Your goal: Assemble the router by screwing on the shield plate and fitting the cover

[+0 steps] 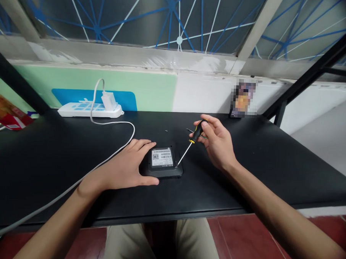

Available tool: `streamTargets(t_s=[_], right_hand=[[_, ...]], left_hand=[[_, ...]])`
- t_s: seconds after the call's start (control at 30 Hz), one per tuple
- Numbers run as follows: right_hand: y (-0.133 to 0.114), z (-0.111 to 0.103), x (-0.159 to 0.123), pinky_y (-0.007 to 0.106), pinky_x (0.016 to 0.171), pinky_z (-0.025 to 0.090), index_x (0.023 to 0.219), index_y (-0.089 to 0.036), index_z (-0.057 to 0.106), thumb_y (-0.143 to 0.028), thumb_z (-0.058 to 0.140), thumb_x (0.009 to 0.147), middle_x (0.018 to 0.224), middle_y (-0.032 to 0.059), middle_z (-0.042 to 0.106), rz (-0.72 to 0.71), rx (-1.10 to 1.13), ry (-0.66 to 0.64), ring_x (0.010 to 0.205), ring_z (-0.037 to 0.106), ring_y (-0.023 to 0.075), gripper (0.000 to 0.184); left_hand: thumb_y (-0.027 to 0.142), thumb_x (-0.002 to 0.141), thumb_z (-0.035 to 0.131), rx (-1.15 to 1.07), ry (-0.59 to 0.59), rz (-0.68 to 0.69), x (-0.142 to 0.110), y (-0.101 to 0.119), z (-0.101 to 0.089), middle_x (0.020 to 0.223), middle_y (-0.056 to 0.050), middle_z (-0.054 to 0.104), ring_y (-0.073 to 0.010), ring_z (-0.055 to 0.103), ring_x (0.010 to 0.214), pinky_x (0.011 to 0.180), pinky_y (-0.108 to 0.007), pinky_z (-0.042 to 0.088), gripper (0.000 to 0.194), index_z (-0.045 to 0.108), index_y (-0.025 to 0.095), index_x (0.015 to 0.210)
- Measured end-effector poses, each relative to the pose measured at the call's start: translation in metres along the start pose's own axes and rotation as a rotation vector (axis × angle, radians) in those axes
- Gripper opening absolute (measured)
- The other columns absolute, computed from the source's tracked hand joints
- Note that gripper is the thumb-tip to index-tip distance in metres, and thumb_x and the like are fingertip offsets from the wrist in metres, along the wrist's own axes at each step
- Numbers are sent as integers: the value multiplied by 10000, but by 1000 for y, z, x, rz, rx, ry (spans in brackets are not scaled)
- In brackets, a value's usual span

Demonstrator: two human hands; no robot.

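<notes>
Device (162, 158) lay flat, left hand (128, 164) grasping its left side; right of it, right hand (217, 143) gripped a screwdriver (192, 140), tip at its near right corner.

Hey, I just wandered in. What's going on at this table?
A person is working with bare hands on a flat black device lying on the black table. The left hand is spread around its left side. The right hand holds a screwdriver, tilted, with its tip at the device's near right corner. Behind them, a white power strip stands by the wall.
</notes>
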State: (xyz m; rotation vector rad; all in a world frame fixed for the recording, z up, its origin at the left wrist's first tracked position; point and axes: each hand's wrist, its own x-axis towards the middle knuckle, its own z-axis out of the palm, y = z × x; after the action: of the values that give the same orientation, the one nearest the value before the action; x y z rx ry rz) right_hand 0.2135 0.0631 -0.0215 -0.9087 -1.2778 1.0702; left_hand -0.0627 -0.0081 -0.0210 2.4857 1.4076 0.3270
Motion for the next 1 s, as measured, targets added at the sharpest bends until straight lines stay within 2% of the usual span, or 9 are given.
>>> streamTargets(t_s=[0.2, 0.37, 1.0], right_hand=[[-1, 0, 1, 268, 610, 600, 1104, -264, 605, -445, 737, 831, 1014, 11, 684, -4, 51, 30, 662, 690, 103, 354], [-2, 0, 1, 288, 638, 609, 1134, -260, 575, -451, 696, 865, 1045, 23, 670, -27, 1, 7, 668, 678, 100, 351], [-2, 2, -2, 284, 634, 596, 1119, -255, 567, -454, 725, 836, 1035, 16, 665, 20, 38, -6, 674, 683, 104, 381]], left_hand=[[783, 777, 643, 9, -21, -16, 0, 2, -2, 1555, -158, 408, -372, 363, 1431, 1209, -553, 289, 1025, 347, 160, 1535], [790, 778, 635, 17, -16, -11, 0, 2, -1, 1557, -156, 408, -374, 366, 1430, 1202, -562, 292, 1014, 348, 178, 1534], [785, 771, 642, 4, -19, -16, 0, 0, 0, 1561, -150, 406, -376, 358, 1438, 1203, -562, 291, 1021, 342, 184, 1541]])
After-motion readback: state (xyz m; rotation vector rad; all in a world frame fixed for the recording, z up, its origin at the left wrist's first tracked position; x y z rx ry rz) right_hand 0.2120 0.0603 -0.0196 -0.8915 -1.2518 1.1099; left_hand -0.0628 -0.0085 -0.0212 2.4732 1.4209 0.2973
